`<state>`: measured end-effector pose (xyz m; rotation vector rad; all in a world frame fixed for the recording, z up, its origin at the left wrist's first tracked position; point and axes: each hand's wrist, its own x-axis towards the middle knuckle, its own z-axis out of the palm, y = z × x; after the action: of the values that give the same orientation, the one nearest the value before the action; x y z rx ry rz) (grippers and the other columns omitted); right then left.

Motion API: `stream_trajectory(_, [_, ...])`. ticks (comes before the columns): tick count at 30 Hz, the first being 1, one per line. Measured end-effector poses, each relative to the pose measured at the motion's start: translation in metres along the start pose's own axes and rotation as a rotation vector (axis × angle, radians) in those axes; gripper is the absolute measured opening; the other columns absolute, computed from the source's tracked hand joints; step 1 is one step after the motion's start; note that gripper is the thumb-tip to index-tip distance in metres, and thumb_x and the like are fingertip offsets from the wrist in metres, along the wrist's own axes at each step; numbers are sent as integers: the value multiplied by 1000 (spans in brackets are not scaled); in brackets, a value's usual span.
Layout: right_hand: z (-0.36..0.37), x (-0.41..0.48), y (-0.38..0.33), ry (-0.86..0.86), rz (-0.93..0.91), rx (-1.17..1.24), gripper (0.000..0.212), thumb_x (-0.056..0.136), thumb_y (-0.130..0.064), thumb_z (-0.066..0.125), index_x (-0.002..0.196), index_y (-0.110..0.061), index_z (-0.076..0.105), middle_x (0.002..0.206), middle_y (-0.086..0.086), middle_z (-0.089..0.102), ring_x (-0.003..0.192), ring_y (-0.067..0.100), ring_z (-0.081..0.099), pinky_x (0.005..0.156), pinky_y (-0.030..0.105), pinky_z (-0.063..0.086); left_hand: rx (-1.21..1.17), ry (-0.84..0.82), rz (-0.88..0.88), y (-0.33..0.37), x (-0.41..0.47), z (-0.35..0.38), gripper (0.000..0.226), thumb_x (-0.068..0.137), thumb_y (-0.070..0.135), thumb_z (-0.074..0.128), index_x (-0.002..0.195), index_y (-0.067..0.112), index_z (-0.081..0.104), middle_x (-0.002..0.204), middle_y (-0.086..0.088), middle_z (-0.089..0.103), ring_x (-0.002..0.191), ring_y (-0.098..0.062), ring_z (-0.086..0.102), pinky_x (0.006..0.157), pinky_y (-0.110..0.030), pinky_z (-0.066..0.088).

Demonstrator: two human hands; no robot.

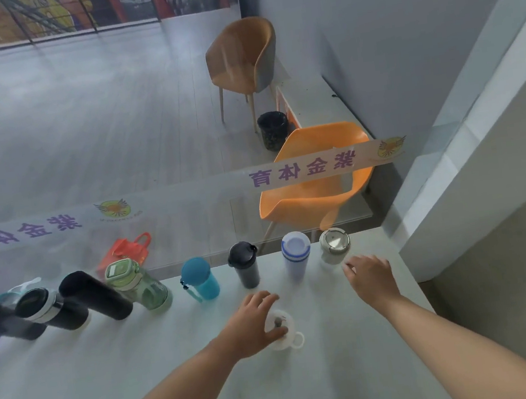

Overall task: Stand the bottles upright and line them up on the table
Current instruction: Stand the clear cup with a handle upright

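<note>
Several bottles stand upright in a row along the far edge of the pale table: a steel-lidded cup at the right, then a white bottle, a black tumbler, a teal bottle, a green bottle, and dark flasks further left. In front of the row a clear white-lidded bottle stands seen from above. My left hand grips its lid from the left. My right hand hovers with fingers spread just in front of the steel-lidded cup, touching nothing.
A glass wall with a printed banner strip rises right behind the bottle row. Beyond it are an orange chair, a brown chair, a black bin and an orange bag. A wall corner borders the table's right side.
</note>
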<state>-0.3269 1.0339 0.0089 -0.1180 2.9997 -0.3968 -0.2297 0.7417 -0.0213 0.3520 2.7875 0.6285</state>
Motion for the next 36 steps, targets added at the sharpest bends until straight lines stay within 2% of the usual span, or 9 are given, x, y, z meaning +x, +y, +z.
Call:
stream_trajectory(2, [4,-22,-12,-150,5,-17,33,99,-28,45,68,-20,51,83,4,68,90,31,62,85,37,37,-13,-66,-13,-3,-13,4,88,76,78,55,147,34,25,150,10,32,135,-15,32,108,-33,36])
stream_trajectory(5, [15,-51,-33,-275,15,10,38,92,-22,47,57,-16,35,81,13,65,81,34,54,77,35,37,33,-132,0,-8,-25,15,98,74,70,65,150,30,19,152,7,28,136,-18,31,109,-34,37])
stream_trajectory(7, [26,-66,-47,-381,19,106,32,89,-21,50,59,-10,46,80,18,63,75,32,51,70,36,41,31,-135,-16,-9,-28,22,93,78,56,72,150,27,20,153,7,27,135,-19,33,108,-33,38])
stream_trajectory(10, [45,-81,-63,-581,55,311,30,92,-27,54,81,-5,70,85,12,74,71,26,67,65,31,53,14,-95,-38,-6,-29,33,83,83,40,74,148,24,25,152,4,27,132,-23,37,108,-33,40])
stream_trajectory(13, [59,-85,-71,-677,107,439,24,93,-26,56,85,-8,70,81,5,74,61,15,69,47,15,45,-8,-77,-92,-1,-26,42,76,85,37,73,146,23,29,151,0,28,129,-24,39,108,-33,40])
stream_trajectory(20, [53,-71,-42,-674,227,517,22,89,-13,54,69,-14,63,87,19,78,81,27,77,58,27,49,5,-96,-86,33,-1,53,62,84,37,72,135,15,44,141,-5,36,120,-29,44,98,-38,44])
stream_trajectory(24, [36,-55,11,-640,315,565,21,88,-11,55,69,-13,64,85,20,77,77,27,77,51,23,44,37,-119,-47,76,37,61,56,87,35,68,134,16,44,140,-4,37,118,-28,46,90,-41,48])
stream_trajectory(29, [16,-34,88,-543,445,667,21,93,-4,54,75,-8,64,79,17,72,76,31,75,48,23,37,78,-127,87,131,94,70,55,90,31,66,136,11,44,141,-7,40,125,-30,42,98,-41,43])
stream_trajectory(36, [-3,13,155,-406,585,777,19,92,4,54,76,-1,63,77,22,70,66,30,70,49,25,37,321,94,181,160,174,39,53,90,30,61,138,19,43,147,-9,38,136,-35,31,107,-44,34])
